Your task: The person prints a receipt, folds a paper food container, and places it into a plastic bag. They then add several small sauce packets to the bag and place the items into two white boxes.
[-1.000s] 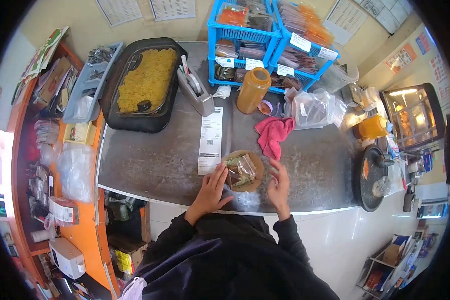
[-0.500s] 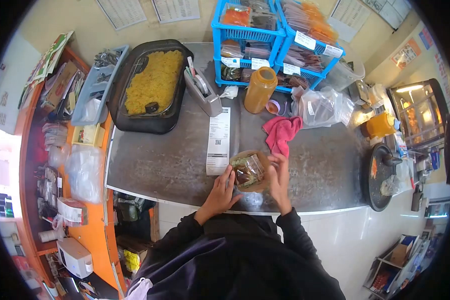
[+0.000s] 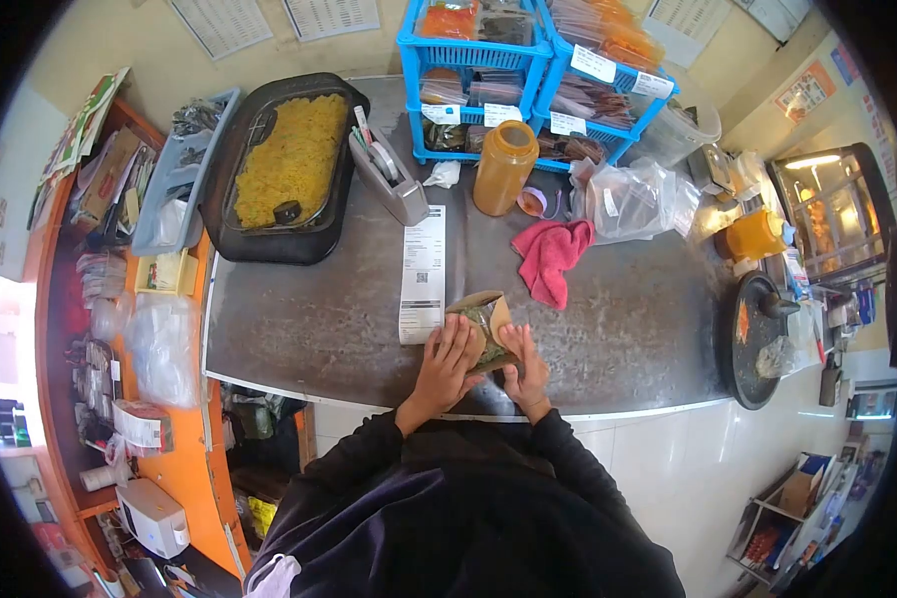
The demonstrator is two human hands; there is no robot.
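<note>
Now both hands [image 3: 483, 361] fold the brown wrapper [image 3: 480, 321] shut.

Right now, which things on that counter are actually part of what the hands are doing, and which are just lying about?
In hand:
left hand
right hand
brown paper wrap with small plastic food bags inside

Lying about:
receipt
pink cloth
orange bottle
tray of yellow rice
blue baskets
tape dispenser

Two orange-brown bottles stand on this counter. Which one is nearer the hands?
The tall amber bottle in front of the blue baskets, just left of the pink cloth. The other orange bottle stands far off at the counter's right end.
</note>
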